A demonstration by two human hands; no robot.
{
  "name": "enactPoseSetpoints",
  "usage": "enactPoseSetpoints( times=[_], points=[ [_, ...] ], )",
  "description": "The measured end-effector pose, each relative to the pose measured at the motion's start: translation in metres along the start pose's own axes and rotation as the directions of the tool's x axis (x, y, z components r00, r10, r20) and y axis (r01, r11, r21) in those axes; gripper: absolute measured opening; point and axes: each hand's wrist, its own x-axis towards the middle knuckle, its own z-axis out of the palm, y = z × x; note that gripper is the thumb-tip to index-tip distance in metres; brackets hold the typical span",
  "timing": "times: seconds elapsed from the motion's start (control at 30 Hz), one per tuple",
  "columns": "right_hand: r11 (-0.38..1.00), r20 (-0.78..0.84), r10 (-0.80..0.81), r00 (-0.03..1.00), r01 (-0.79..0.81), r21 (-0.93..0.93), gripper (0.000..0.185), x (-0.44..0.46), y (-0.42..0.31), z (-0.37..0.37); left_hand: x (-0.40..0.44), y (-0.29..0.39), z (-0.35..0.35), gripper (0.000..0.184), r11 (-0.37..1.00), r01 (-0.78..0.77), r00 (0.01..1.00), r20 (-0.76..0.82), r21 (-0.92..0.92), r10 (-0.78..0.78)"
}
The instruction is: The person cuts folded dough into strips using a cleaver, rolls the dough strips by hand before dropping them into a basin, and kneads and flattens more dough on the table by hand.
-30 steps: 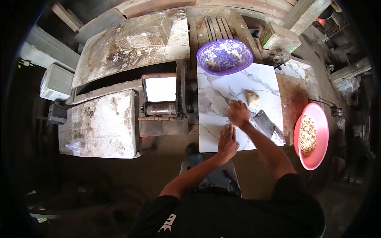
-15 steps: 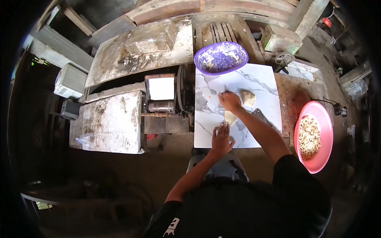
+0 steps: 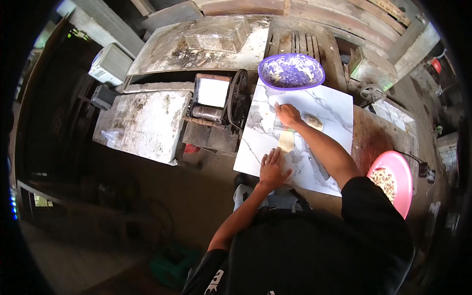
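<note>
On the marbled white board (image 3: 339,110), a flat pale piece of dough (image 3: 286,141) lies between my two hands. My left hand (image 3: 272,168) rests palm down at its near end, fingers spread. Beyond the far end is my right hand (image 3: 288,116), its fingers closed; a greyish flat edge shows under it, too unclear to name. To the right of that hand sits a thicker lump of dough (image 3: 313,121). A dark blade (image 3: 319,167) lies partly hidden by my right forearm.
A purple basin (image 3: 291,72) with pale residue stands at the board's far edge. The pink basin (image 3: 404,184) at right holds small pale pieces. Left of the board is a roller machine (image 3: 209,114) with a wheel. Further left are a stained white slab (image 3: 147,123) and a wire cage (image 3: 216,39).
The view has turned and shifted. My right hand has moved away from my left hand, farther up the board, and the flat dough between them has come into view.
</note>
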Motion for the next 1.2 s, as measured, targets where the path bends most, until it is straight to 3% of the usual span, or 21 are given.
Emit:
enactPoseSetpoints(
  times=[0.03, 0.1, 0.13, 0.17, 0.23, 0.27, 0.37, 0.4, 0.5, 0.57, 0.63, 0.7, 0.77, 0.87, 0.97, 1.03, 1.2],
  points=[
    [0.997, 0.021, 0.053, 0.998, -0.054, 0.046, 0.051, 0.003, -0.001, -0.007, 0.003, -0.009, 0.006, 0.076, 1.000, 0.013, 1.000, -0.010, 0.002, -0.013],
    [0.990, 0.050, 0.101, 0.994, -0.105, 0.092, 0.051, -0.005, -0.008, -0.015, 0.014, -0.027, 0.015, 0.055, 0.942, -0.040, 0.989, -0.150, -0.334, -0.011],
    [0.997, 0.039, 0.055, 0.998, -0.057, 0.045, 0.052, -0.016, -0.014, -0.017, 0.016, -0.022, 0.017, 0.035, 0.937, -0.036, 0.941, -0.328, -0.347, -0.085],
    [1.000, 0.030, 0.012, 0.999, -0.012, -0.002, 0.055, -0.029, -0.019, -0.020, 0.019, -0.020, 0.016, 0.035, 0.937, -0.037, 0.939, -0.333, -0.347, -0.087],
    [0.995, 0.007, -0.056, 0.998, 0.056, -0.081, 0.053, -0.048, -0.020, -0.012, 0.022, -0.023, 0.015, 0.028, 0.974, 0.095, 0.963, -0.230, -0.207, -0.143],
    [0.990, -0.025, -0.081, 0.996, 0.078, -0.115, 0.050, -0.062, -0.022, -0.006, 0.020, -0.017, 0.014, 0.022, 0.959, 0.167, 0.948, -0.229, -0.228, -0.220],
    [0.975, -0.121, -0.191, 0.974, 0.175, -0.134, 0.037, -0.103, -0.024, 0.004, 0.013, -0.012, 0.023, 0.020, 0.972, 0.210, 0.935, -0.271, -0.102, -0.230],
    [0.967, -0.235, -0.251, 0.939, 0.236, -0.091, 0.027, -0.116, -0.025, 0.001, 0.011, -0.013, 0.024, 0.020, 0.972, 0.210, 0.935, -0.271, -0.103, -0.231],
    [0.962, -0.245, -0.272, 0.931, 0.265, -0.063, 0.023, -0.133, -0.017, -0.010, 0.004, -0.024, 0.016, 0.019, 0.950, 0.264, 0.892, -0.332, -0.167, -0.306],
    [0.961, -0.264, -0.275, 0.925, 0.271, -0.050, 0.022, -0.136, -0.015, -0.012, 0.010, -0.036, 0.006, 0.020, 0.936, 0.334, 0.868, -0.353, -0.109, -0.350],
    [0.960, -0.261, -0.278, 0.924, 0.270, -0.069, 0.020, -0.134, -0.013, -0.009, 0.015, -0.044, 0.001, 0.022, 0.946, 0.319, 0.870, -0.377, -0.065, -0.319],
    [0.958, -0.249, -0.285, 0.925, 0.278, -0.065, 0.019, -0.131, -0.015, -0.007, 0.017, -0.049, -0.002, 0.026, 0.978, 0.200, 0.887, -0.414, -0.056, -0.205],
    [0.954, -0.234, -0.299, 0.925, 0.292, -0.063, 0.018, -0.130, -0.018, -0.006, 0.013, -0.051, 0.000, 0.029, 0.977, 0.206, 0.896, -0.389, -0.063, -0.214],
    [0.912, -0.225, -0.409, 0.885, 0.389, -0.126, 0.017, -0.141, -0.019, -0.010, 0.006, -0.048, 0.002, 0.034, 0.989, 0.147, 0.892, -0.430, -0.013, -0.138],
    [0.905, -0.241, -0.425, 0.873, 0.404, -0.132, 0.016, -0.154, -0.020, 0.001, 0.007, -0.049, 0.006, 0.038, 0.991, 0.131, 0.877, -0.466, -0.005, -0.118],
    [0.934, -0.350, -0.357, 0.866, 0.342, -0.107, 0.018, -0.159, -0.026, 0.006, 0.005, -0.046, 0.004, 0.037, 0.989, 0.143, 0.875, -0.462, -0.037, -0.143],
    [0.945, -0.298, -0.312, 0.902, 0.262, -0.196, 0.019, -0.156, -0.052, -0.009, 0.007, -0.050, 0.003, 0.039, 0.986, 0.157, 0.875, -0.455, -0.057, -0.165]
  ],
)
